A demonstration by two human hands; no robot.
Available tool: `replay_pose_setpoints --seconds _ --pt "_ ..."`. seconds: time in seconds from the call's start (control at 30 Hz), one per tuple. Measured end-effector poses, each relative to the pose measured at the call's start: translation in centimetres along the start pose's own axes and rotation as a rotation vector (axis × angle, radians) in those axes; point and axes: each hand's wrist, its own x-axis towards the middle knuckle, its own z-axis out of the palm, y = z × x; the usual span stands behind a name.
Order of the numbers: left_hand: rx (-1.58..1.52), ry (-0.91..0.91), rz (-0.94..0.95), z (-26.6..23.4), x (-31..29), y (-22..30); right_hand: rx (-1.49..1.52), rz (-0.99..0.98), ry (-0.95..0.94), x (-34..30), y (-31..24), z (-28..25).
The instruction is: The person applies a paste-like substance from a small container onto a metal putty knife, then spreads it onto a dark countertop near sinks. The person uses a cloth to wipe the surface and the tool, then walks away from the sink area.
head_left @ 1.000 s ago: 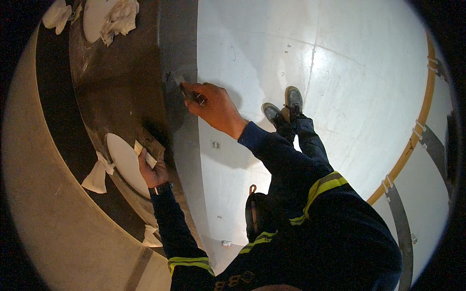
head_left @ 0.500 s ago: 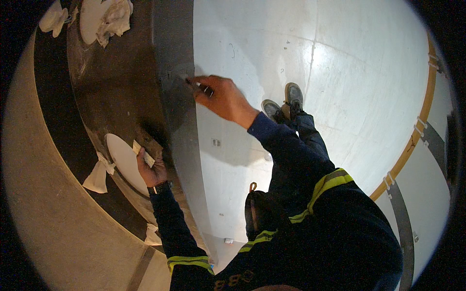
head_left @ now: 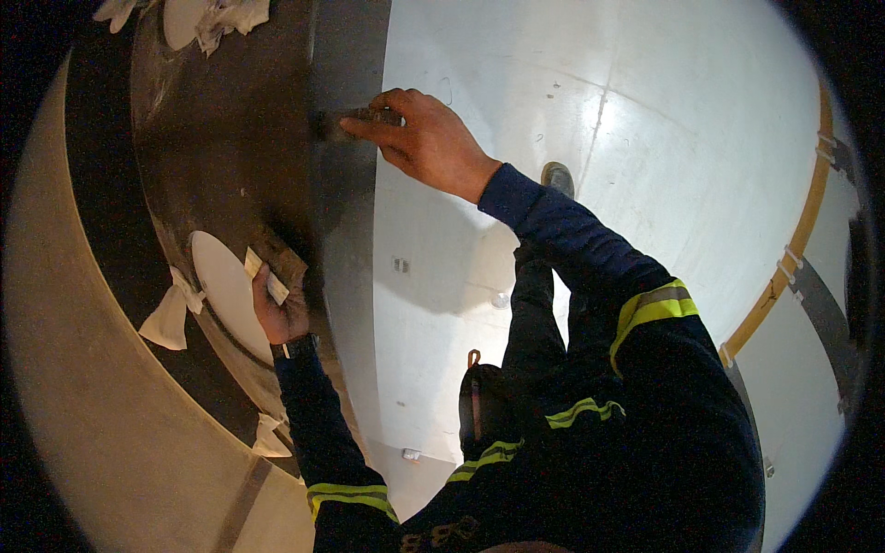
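My right hand (head_left: 429, 138) pinches a small dark scraper (head_left: 385, 117) between thumb and fingers. Its blurred blade end lies against the dark grey strip (head_left: 346, 198) along the edge of a brown curved surface (head_left: 221, 157). Lower on the left, my left hand (head_left: 279, 313) grips a flat brown-smeared plate (head_left: 284, 258) with a cream-coloured strip (head_left: 265, 276) along it; its exact kind I cannot tell. The left hand is held over the brown surface, beside a white oval (head_left: 226, 290) set in it.
Crumpled white sheeting (head_left: 230, 20) hangs by another white oval at the upper left. White scraps (head_left: 168, 313) stick out along the far-left edge. Below is a pale floor (head_left: 498, 83) with my shoe (head_left: 558, 178). A yellow hose (head_left: 802, 230), tied at intervals, curves along the right.
My right hand has moved up and turned, with the scraper now flatter against the grey strip. The left hand still holds its plate. My legs have shifted, and the whole view has moved slightly.
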Motion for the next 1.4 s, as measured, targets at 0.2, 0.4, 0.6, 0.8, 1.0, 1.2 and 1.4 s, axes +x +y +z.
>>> replay_pose_setpoints --seconds 0.2,0.4,0.6,0.8,1.0,1.2,1.4 --pt "-0.022 -0.01 -0.005 0.8 -0.3 -0.1 -0.091 -0.006 -0.056 0.4 0.6 0.6" --pt "-0.018 -0.004 0.016 -0.2 0.2 -0.3 -0.167 0.026 -0.093 -0.1 1.7 1.4" --pt "0.024 -0.004 0.027 -0.3 0.2 -0.1 -0.181 0.059 -0.145 -1.0 3.4 2.8" --pt "0.029 -0.048 0.048 0.1 0.0 -0.1 -0.058 0.263 -0.178 -3.8 5.3 4.0" --pt "-0.01 -0.127 0.048 -0.9 0.5 -0.2 0.88 0.855 -0.116 -5.1 5.4 4.1" --pt "0.007 -0.06 0.061 0.3 0.0 -0.3 0.85 0.86 -0.185 -5.0 6.2 4.9" --pt "0.02 -0.089 0.05 -0.2 0.1 -0.2 0.718 0.761 -0.137 -4.5 5.3 5.8"
